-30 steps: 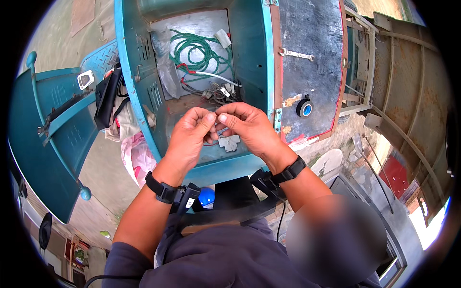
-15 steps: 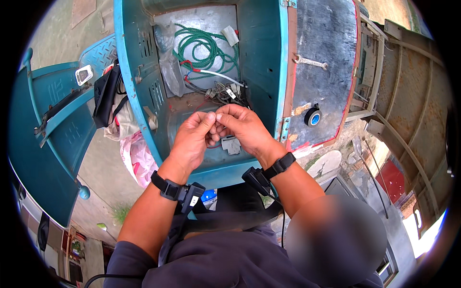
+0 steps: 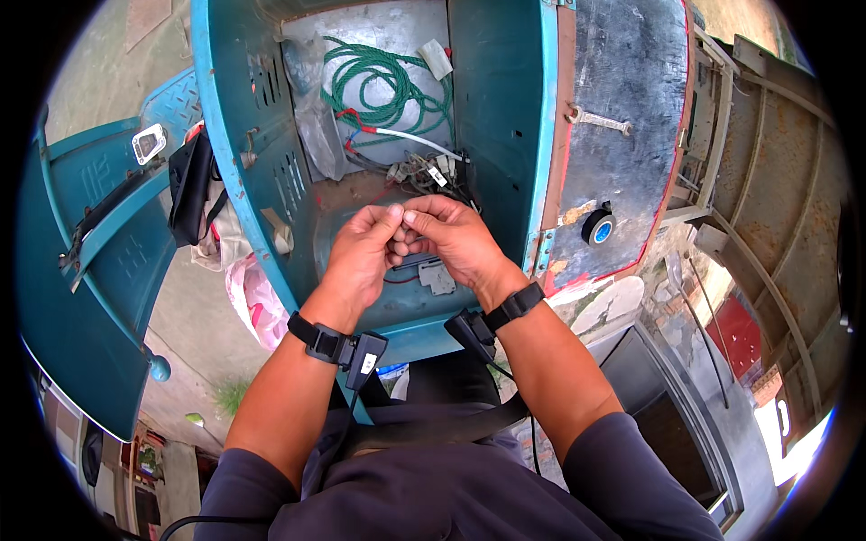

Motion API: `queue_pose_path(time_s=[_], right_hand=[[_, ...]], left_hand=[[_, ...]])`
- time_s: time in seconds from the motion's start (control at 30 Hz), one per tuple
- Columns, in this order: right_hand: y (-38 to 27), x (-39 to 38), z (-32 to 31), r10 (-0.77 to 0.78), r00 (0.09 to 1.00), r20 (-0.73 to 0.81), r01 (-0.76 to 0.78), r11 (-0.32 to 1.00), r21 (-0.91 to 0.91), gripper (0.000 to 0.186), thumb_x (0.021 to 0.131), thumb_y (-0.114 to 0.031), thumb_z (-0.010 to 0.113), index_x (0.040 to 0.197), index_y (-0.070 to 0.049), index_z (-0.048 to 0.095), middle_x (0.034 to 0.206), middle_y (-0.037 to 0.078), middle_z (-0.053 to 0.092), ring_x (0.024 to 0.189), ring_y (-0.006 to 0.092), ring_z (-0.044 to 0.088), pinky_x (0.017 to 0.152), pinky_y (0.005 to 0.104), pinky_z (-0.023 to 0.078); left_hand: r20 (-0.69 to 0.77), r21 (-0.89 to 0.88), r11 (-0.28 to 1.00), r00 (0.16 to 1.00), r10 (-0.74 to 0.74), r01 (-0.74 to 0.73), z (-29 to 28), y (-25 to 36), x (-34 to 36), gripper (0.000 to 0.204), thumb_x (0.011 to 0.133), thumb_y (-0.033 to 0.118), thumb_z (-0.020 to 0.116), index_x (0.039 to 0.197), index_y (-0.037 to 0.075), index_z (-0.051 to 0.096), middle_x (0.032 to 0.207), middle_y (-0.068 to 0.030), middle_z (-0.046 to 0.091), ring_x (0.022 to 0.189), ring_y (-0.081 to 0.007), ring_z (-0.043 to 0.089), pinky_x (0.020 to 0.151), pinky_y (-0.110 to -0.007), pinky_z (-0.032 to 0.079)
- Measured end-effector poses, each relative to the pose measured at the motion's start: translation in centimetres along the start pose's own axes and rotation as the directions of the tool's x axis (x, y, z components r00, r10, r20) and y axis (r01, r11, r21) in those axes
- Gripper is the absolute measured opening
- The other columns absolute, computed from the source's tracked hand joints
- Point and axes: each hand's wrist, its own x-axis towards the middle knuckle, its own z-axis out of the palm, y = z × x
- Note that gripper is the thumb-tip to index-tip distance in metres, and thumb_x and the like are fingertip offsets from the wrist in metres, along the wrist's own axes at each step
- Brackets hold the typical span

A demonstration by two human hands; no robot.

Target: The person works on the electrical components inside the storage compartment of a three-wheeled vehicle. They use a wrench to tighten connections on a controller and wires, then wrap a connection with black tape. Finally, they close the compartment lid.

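Over the front of a teal metal box (image 3: pixel 236 180), my left hand (image 3: pixel 361 245) and my right hand (image 3: pixel 456 236) meet with thumbs and fingertips pinched close together. Whatever lies between the fingertips is too small or hidden to make out. Below and behind them, inside the box, are a tangle of wires with connectors (image 3: pixel 431 173) and a grey-white plastic part (image 3: pixel 437 278) beside a thin red wire. A coil of green rope (image 3: pixel 379 90) lies deeper in, next to a white cable (image 3: pixel 419 139) and a clear plastic bag (image 3: pixel 317 135).
On the worn black lid panel (image 3: pixel 622 90) at the right lie a wrench (image 3: pixel 599 120) and a roll of black tape (image 3: pixel 598 227). A black bag (image 3: pixel 192 189) and a pink plastic bag (image 3: pixel 256 302) hang at the box's left. A rusty metal frame (image 3: pixel 767 180) stands far right.
The view has shifted slightly, so the lid panel, wrench and tape sit a little farther right. My hands keep nearly the same pinched pose.
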Motion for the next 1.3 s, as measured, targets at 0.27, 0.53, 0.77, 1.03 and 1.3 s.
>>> queue_pose_path(time_s=[0.27,0.53,0.77,1.03,1.3], right_hand=[[0.2,0.8,-0.4,0.025,0.999,0.027,-0.025,1.000,0.012,0.015,0.100,-0.017,0.066,0.106,-0.005,0.069,0.086,0.001,0.070,0.074,0.0085,0.063,0.068,0.0233,0.051],[0.5,1.4,-0.3,0.056,0.998,-0.008,-0.056,0.998,0.028,0.013,0.099,-0.018,0.061,0.095,-0.007,0.065,0.081,0.001,0.067,0.068,0.0094,0.061,0.062,0.0237,0.048],[0.7,1.9,-1.1,0.129,0.989,-0.070,-0.112,0.972,0.207,0.012,0.100,-0.017,0.059,0.096,-0.007,0.063,0.082,0.003,0.065,0.072,0.0144,0.062,0.070,0.0300,0.052],[-0.4,2.7,-1.2,0.097,0.967,-0.237,-0.077,0.993,0.092,0.012,0.096,-0.014,0.062,0.102,-0.004,0.067,0.086,0.003,0.066,0.078,0.0163,0.066,0.072,0.0312,0.054],[1.0,7.1,-2.8,-0.694,0.695,-0.189,-0.025,0.239,-0.971,0.033,0.085,-0.009,0.066,0.118,-0.008,0.067,0.118,0.015,0.068,0.109,0.0364,0.065,0.099,0.0443,0.051]], left_hand=[[0.009,-0.016,1.000,1.000,-0.025,0.025,-0.4,-0.3,0.7,0.023,0.101,0.032,0.069,0.093,0.012,0.060,0.078,0.0027,0.062,0.066,-0.0071,0.055,0.058,-0.022,0.042],[0.033,-0.042,0.998,0.998,-0.049,0.050,-0.6,-0.4,1.2,0.022,0.101,0.031,0.068,0.094,0.011,0.062,0.080,0.0024,0.063,0.067,-0.0078,0.056,0.059,-0.023,0.043],[0.057,-0.071,0.995,0.996,-0.068,0.072,-0.3,-0.2,1.4,0.018,0.101,0.028,0.068,0.098,0.011,0.063,0.081,0.0032,0.065,0.070,-0.0079,0.058,0.062,-0.024,0.044],[-0.047,-0.032,0.998,0.997,-0.055,0.054,-0.7,-0.8,2.5,0.014,0.101,0.025,0.068,0.102,0.012,0.063,0.084,0.0018,0.066,0.073,-0.0101,0.062,0.063,-0.026,0.046],[-0.303,-0.102,0.994,0.950,-0.077,0.047,0.0,-1.3,5.7,0.018,0.102,0.021,0.066,0.110,0.006,0.061,0.089,-0.0027,0.067,0.075,-0.0138,0.067,0.059,-0.026,0.048]])
